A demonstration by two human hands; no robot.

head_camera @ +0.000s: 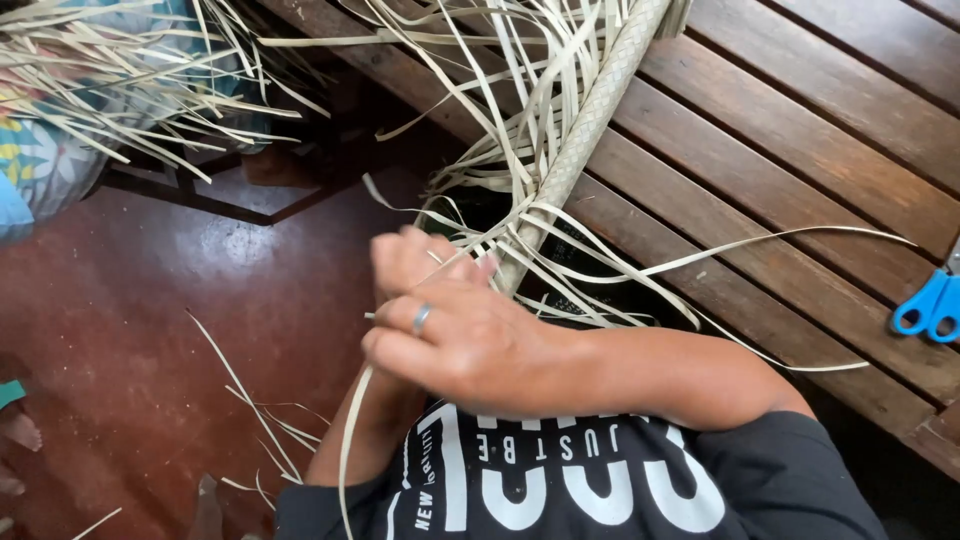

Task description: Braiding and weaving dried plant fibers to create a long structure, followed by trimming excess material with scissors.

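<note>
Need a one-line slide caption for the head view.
Right hand crosses over left hand at the woven tube end, loose strips fanning out; blue scissors nearby.

Right hand (470, 340) over left hand (415, 255), seemingly gripping strips (560, 255), woven tube (590, 125)

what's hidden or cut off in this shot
Head view:
- Left hand: mostly hidden under the right hand, grip unclear.
- Blue-handled scissors: blades cut off by the right edge.
- Long pale woven strip tube: top runs past the upper edge.
</note>
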